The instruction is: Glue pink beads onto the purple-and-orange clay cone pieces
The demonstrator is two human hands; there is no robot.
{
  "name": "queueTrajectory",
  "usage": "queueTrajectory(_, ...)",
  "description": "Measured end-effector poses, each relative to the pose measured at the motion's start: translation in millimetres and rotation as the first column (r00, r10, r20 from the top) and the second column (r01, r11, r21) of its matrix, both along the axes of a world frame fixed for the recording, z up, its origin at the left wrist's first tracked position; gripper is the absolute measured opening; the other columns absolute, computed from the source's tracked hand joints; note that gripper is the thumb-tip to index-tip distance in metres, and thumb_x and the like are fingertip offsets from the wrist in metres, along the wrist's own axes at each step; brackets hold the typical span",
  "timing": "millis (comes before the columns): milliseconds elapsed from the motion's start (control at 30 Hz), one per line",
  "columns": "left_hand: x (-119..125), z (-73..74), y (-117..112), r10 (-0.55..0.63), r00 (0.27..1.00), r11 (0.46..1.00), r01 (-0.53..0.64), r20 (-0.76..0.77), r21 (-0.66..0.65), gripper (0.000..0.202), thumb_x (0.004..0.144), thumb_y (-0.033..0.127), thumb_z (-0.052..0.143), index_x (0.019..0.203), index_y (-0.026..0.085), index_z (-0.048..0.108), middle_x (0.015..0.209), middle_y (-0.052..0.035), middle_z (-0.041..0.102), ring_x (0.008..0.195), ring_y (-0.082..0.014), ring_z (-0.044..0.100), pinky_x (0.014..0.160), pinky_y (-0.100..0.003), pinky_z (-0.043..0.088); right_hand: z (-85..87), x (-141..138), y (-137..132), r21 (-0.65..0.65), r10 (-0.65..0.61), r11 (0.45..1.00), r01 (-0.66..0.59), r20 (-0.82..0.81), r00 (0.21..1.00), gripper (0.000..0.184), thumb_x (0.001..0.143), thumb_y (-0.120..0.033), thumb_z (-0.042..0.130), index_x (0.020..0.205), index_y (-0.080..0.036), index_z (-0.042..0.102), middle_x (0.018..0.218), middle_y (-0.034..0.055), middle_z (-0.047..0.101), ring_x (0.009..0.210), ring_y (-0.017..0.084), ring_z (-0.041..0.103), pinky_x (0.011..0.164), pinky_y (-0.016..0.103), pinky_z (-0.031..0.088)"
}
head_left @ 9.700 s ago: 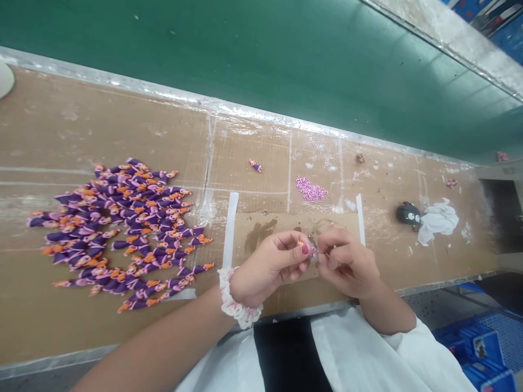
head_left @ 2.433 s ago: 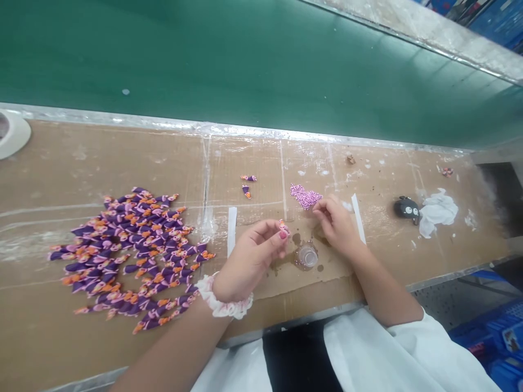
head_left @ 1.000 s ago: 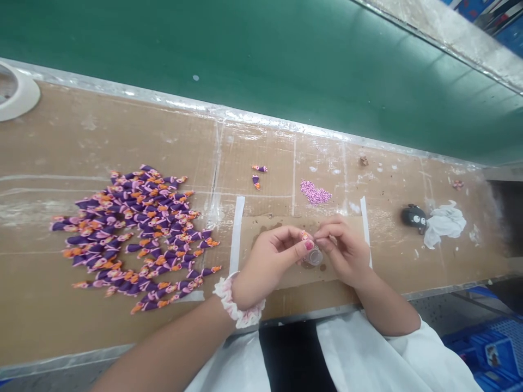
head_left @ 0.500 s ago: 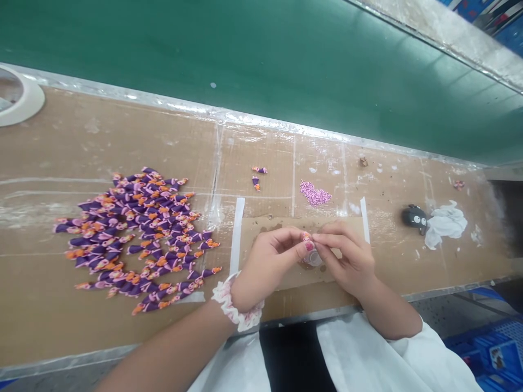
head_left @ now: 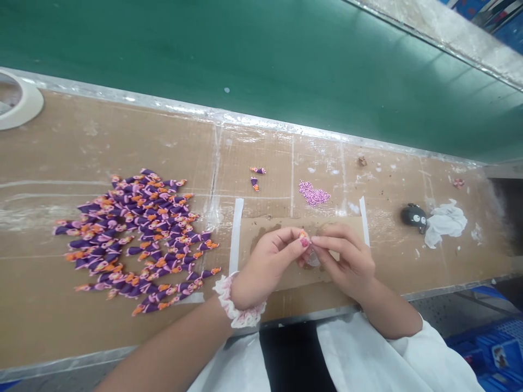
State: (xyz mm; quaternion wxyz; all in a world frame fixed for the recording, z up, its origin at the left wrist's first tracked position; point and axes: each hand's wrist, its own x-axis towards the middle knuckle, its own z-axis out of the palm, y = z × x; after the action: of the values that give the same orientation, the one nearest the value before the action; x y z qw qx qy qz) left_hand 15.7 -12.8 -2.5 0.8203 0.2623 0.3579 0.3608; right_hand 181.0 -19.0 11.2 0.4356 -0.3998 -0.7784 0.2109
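Observation:
My left hand (head_left: 269, 264) pinches a small purple and orange figure (head_left: 303, 236) between thumb and forefinger, over a taped cardboard patch (head_left: 261, 231). My right hand (head_left: 347, 258) meets it with fingers pinched at the figure's tip; what they hold is too small to see. A small clear cup (head_left: 314, 257) sits on the patch just under the fingertips. A heap of tiny pink beads (head_left: 312, 194) lies beyond the hands. A large pile of like purple and orange figures (head_left: 137, 237) spreads to the left.
Two loose figures (head_left: 256, 177) lie beyond the patch. A black toy head (head_left: 411, 215) and a crumpled white cloth (head_left: 446, 220) lie at the right. A white round rim (head_left: 24, 106) shows far left. A green conveyor belt (head_left: 261, 60) runs behind the brown bench (head_left: 61, 152).
My right hand came back from the bead heap to the figure in my left hand, and the fingertips now touch. The view shifted slightly.

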Motion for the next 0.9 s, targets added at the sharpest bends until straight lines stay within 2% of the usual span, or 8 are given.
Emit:
queueTrajectory(133, -1.4, 2.6, 0.2, -0.016, 0.999, 0.999, 0.017, -0.034, 0.032, 0.021, 0.085, 0.033, 0.064, 0.075, 0.015, 0.061, 0.066, 0.0023, 0.059, 0.063, -0.0086, 0.054, 0.062, -0.02, 0.045, -1.0, -0.2, 0.7, 0.029, 0.005, 1.0, -0.005, -0.001, 1.0, 0.032, 0.083, 0.0, 0.061, 0.107, -0.021, 0.064, 0.084, 0.004, 0.061, 0.074, 0.016, 0.061, 0.061, 0.031, 0.053)
queueTrajectory(300, -3.6, 8.2, 2.4, -0.002, 0.975, 0.987, 0.038, -0.223, 0.157, 0.016, 0.087, 0.026, 0.059, 0.074, 0.016, 0.058, 0.067, 0.0035, 0.056, 0.061, -0.0087, 0.053, 0.06, -0.021, 0.045, 0.4, 3.5, 3.2, -0.006, 0.046, 0.999, -0.045, 0.089, 0.995, 0.022, 0.085, -0.003, 0.058, 0.101, -0.019, 0.06, 0.083, 0.0043, 0.059, 0.074, 0.016, 0.059, 0.062, 0.03, 0.051)
queueTrajectory(400, -4.9, 10.4, 3.4, 0.034, 0.939, 0.941, 0.085, -0.341, 0.327, 0.013, 0.087, 0.023, 0.057, 0.075, 0.017, 0.059, 0.074, 0.0015, 0.057, 0.068, -0.0108, 0.055, 0.065, -0.023, 0.045, 2.9, 6.5, 4.0, -0.093, 0.086, 0.993, -0.076, 0.109, 0.99, 0.014, 0.088, -0.009, 0.056, 0.096, -0.02, 0.057, 0.083, 0.0032, 0.057, 0.075, 0.016, 0.059, 0.064, 0.029, 0.051)
queueTrajectory(500, -5.3, 11.5, 3.3, 0.067, 0.913, 0.879, 0.137, -0.402, 0.457, 0.015, 0.087, 0.02, 0.055, 0.073, 0.018, 0.058, 0.073, 0.0009, 0.057, 0.071, -0.0122, 0.054, 0.07, -0.024, 0.044, 3.8, 7.3, 3.7, -0.204, 0.116, 0.974, -0.1, 0.072, 0.991, 0.009, 0.09, -0.013, 0.054, 0.092, -0.022, 0.055, 0.083, 0.0021, 0.055, 0.074, 0.015, 0.057, 0.064, 0.028, 0.051)
queueTrajectory(567, -4.8, 11.7, 3.1, 0.06, 0.92, 0.879, 0.136, -0.388, 0.457, 0.016, 0.088, 0.02, 0.053, 0.073, 0.018, 0.057, 0.073, 0.0009, 0.056, 0.07, -0.0121, 0.053, 0.069, -0.024, 0.044, 2.7, 6.6, 2.9, -0.236, 0.109, 0.966, -0.103, 0.013, 0.994, 0.01, 0.089, -0.013, 0.054, 0.092, -0.022, 0.055, 0.084, 0.002, 0.056, 0.074, 0.014, 0.057, 0.064, 0.028, 0.05)
queueTrajectory(733, -2.5, 11.0, 1.9, -0.015, 0.964, 0.938, 0.106, -0.266, 0.331, 0.016, 0.089, 0.024, 0.052, 0.075, 0.017, 0.056, 0.073, 0.0007, 0.055, 0.068, -0.012, 0.053, 0.066, -0.024, 0.046, -1.3, 4.8, -0.6, -0.251, 0.038, 0.964, -0.089, -0.201, 0.979, 0.016, 0.086, -0.009, 0.059, 0.09, -0.024, 0.054, 0.086, 0.0018, 0.059, 0.079, 0.015, 0.061, 0.068, 0.03, 0.052)
queueTrajectory(900, -0.9, 10.6, 0.5, 0.003, 0.957, 0.932, 0.102, -0.289, 0.348, 0.015, 0.088, 0.023, 0.052, 0.075, 0.018, 0.056, 0.074, 0.0001, 0.056, 0.068, -0.0124, 0.055, 0.066, -0.024, 0.046, -0.4, 3.8, -2.2, -0.276, 0.069, 0.951, -0.136, -0.238, 0.969, 0.02, 0.084, -0.004, 0.059, 0.085, -0.023, 0.052, 0.085, 0.0011, 0.059, 0.079, 0.014, 0.061, 0.068, 0.03, 0.052)
